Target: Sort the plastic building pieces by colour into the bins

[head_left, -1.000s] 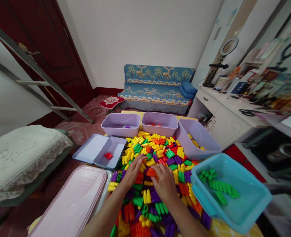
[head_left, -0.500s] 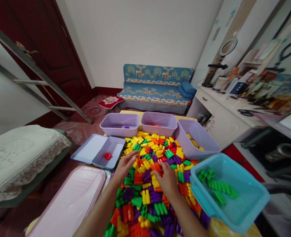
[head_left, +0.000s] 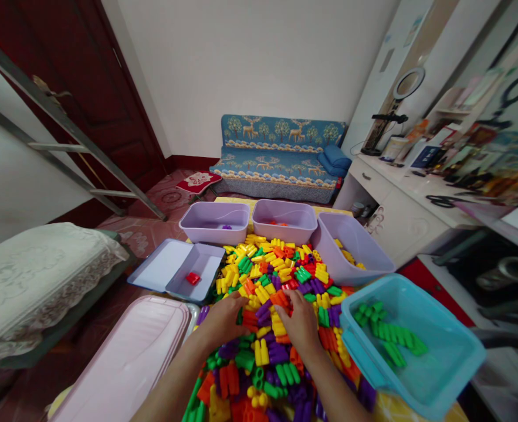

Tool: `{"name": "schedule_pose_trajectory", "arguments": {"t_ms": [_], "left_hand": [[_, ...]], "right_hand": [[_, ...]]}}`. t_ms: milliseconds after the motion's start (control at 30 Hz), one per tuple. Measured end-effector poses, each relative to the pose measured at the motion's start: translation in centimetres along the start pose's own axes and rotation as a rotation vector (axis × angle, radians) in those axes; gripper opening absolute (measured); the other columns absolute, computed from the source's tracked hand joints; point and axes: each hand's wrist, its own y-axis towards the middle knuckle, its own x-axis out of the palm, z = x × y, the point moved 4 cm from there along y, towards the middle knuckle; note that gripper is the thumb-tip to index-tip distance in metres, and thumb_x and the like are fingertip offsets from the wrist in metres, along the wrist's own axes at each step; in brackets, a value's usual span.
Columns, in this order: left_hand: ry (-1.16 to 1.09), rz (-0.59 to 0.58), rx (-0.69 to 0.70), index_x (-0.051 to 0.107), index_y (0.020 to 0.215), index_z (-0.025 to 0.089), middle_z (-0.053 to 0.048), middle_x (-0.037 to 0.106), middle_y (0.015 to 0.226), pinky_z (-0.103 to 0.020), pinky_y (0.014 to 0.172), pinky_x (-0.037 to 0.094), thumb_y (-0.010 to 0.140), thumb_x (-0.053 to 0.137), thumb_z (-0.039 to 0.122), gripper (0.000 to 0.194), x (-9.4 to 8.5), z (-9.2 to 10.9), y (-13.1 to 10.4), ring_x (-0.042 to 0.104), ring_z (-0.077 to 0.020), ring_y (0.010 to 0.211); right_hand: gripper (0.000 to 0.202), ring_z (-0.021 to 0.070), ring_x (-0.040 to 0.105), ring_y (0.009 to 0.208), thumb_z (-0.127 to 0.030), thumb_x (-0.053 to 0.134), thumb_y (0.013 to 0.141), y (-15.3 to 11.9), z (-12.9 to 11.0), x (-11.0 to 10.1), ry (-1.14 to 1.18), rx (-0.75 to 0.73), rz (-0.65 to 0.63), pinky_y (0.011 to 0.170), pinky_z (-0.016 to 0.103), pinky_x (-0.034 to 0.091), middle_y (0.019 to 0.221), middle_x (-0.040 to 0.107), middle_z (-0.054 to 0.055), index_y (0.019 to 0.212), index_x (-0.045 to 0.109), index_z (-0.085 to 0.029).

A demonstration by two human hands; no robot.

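Observation:
A heap of plastic toy blocks shaped like joined tubes, in yellow, green, purple, orange and red, covers the middle of the table. At the left side of the heap is my left hand (head_left: 224,319), its thumb and fingers apart and curved over green and orange blocks. I see nothing held in it. Farther right, my right hand (head_left: 301,319) has its thumb and fingertips closed around an orange block (head_left: 279,299), low over the heap. The fingertips partly hide that block.
Lilac bins (head_left: 215,224) line the far edge, holding a few purple, orange or yellow pieces. A blue box (head_left: 206,255) with red pieces lies open at left, near a pink lid (head_left: 131,357). At right stands a turquoise bin (head_left: 443,381) containing green blocks.
My left hand has come down and nearer, from above the yellow blocks to the left part of the heap. My right hand stays in nearly the same place at the orange block.

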Motion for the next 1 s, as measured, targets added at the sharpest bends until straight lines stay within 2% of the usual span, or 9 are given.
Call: {"name": "schedule_pose_trajectory", "arguments": {"t_ms": [100,233,400,500,600,667,767,900,1000], "left_hand": [[-0.029,0.039,0.024,0.067,0.092,0.021,-0.006,0.064,0.095,-0.029,0.072,0.046,0.064,0.066,0.016,0.028,-0.1,0.1,0.1,0.062,-0.0226,0.084],[-0.168,0.102,-0.003,0.067,0.081,0.018,-0.003,0.065,0.08,-0.024,0.065,0.044,0.058,0.053,0.003,0.03,-0.1,-0.7,0.5,0.06,-0.0164,0.071],[-0.703,0.279,-0.19,0.065,0.084,0.016,-0.001,0.068,0.072,-0.028,0.064,0.052,0.066,0.063,0.019,0.018,0.3,-2.7,1.3,0.066,-0.0188,0.069],[-1.082,0.328,-0.245,0.063,0.102,0.015,-0.005,0.072,0.084,-0.036,0.073,0.057,0.069,0.071,0.038,0.041,0.8,-3.1,2.3,0.07,-0.0216,0.076],[-1.194,0.403,-0.206,0.051,0.126,0.016,-0.009,0.071,0.102,-0.04,0.082,0.056,0.071,0.072,0.045,0.066,0.8,-2.7,3.3,0.071,-0.0234,0.088],[-1.131,0.446,-0.134,0.047,0.133,0.019,-0.014,0.064,0.122,-0.039,0.085,0.055,0.076,0.068,0.047,0.067,0.7,-2.1,3.8,0.067,-0.0261,0.102],[-0.82,0.479,0.002,0.051,0.132,0.022,-0.014,0.051,0.14,-0.041,0.09,0.053,0.086,0.057,0.043,0.051,0.7,-0.9,3.7,0.057,-0.0289,0.121],[-0.294,0.427,0.171,0.058,0.126,0.027,-0.008,0.052,0.14,-0.05,0.109,0.037,0.089,0.055,0.032,0.038,1.7,0.9,2.8,0.041,-0.0285,0.135],[-0.068,0.394,0.208,0.059,0.125,0.029,-0.004,0.053,0.139,-0.056,0.112,0.032,0.089,0.055,0.028,0.037,2.8,1.6,2.3,0.032,-0.0299,0.14]], "right_hand": [[0.027,0.0251,0.063,0.098,-0.025,0.06,0.082,0.0,0.0,0.0,0.008,-0.003,0.002,0.086,0.036,0.048,0.105,0.066,0.01,0.108,0.061,-0.017],[0.027,0.025,0.062,0.098,-0.026,0.061,0.082,-0.1,0.1,0.2,0.009,-0.008,0.005,0.085,0.036,0.048,0.105,0.066,0.01,0.107,0.061,-0.017],[0.027,0.0251,0.062,0.097,-0.027,0.062,0.082,-0.2,0.1,0.2,0.01,-0.017,0.009,0.086,0.037,0.048,0.105,0.066,0.009,0.107,0.061,-0.018],[0.027,0.0252,0.062,0.097,-0.028,0.062,0.082,-0.1,0.1,0.2,0.009,-0.012,0.006,0.085,0.036,0.048,0.104,0.066,0.01,0.106,0.061,-0.017],[0.027,0.0255,0.062,0.096,-0.029,0.063,0.082,-0.1,0.1,0.2,0.003,-0.004,0.004,0.084,0.037,0.049,0.103,0.066,0.011,0.106,0.061,-0.016],[0.027,0.0255,0.062,0.096,-0.03,0.063,0.082,-0.2,0.1,0.2,0.002,-0.003,0.004,0.083,0.037,0.049,0.104,0.066,0.01,0.106,0.061,-0.017],[0.027,0.0253,0.062,0.096,-0.029,0.063,0.082,-0.2,0.0,0.1,0.002,0.001,0.007,0.084,0.037,0.048,0.105,0.065,0.01,0.106,0.061,-0.018],[0.027,0.0247,0.062,0.097,-0.029,0.062,0.083,-0.2,0.0,0.1,0.012,-0.007,0.007,0.084,0.036,0.048,0.105,0.066,0.01,0.107,0.06,-0.018],[0.027,0.0242,0.063,0.097,-0.029,0.063,0.082,-0.3,0.1,0.2,0.02,-0.013,0.024,0.084,0.035,0.048,0.105,0.066,0.009,0.107,0.061,-0.018]]}}
